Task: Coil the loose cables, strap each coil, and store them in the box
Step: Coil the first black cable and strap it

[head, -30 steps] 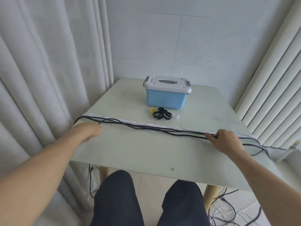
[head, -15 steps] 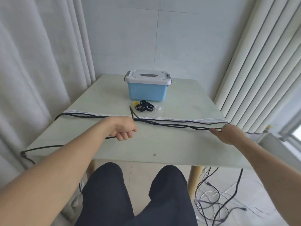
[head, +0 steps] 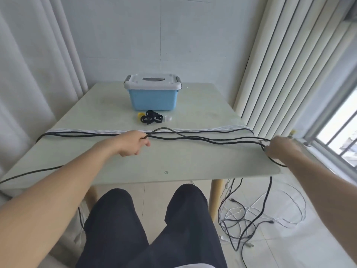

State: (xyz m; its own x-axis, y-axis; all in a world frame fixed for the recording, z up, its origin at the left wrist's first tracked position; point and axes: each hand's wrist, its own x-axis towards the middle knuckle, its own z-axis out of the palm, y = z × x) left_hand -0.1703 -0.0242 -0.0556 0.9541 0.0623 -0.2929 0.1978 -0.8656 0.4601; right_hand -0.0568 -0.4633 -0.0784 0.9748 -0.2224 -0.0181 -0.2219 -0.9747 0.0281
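Your left hand [head: 133, 143] had travelled from the far-left stretch of the pale green glass-topped table [head: 173, 161] to its middle, carrying a length of the long black cable [head: 212, 139] with it. Its fingers were curled round that cable, and a raised loop arched just right of the knuckles where half a second before the run lay nearly flat. Your right hand [head: 278, 148] had slid out to the table's right edge; it was blurred, but its fingers appeared closed on the black strands where they bend over the edge and drop to the floor.

So you were drawing slack toward the centre: I judged this the first turn of a coil, nothing more. The black cable lay across the table from left edge to right, alongside a white braided cable [head: 92, 131] stretched flat just beyond it, untouched. More loose cables, black and white, lay tangled on the tiled floor [head: 260, 215] to the right.

The blue plastic box with a white latched lid [head: 153, 94] stood closed at the far middle of the table, and the bundle of black fabric straps [head: 151, 117] sat just in front of it, unused. No coil was strapped or stored.
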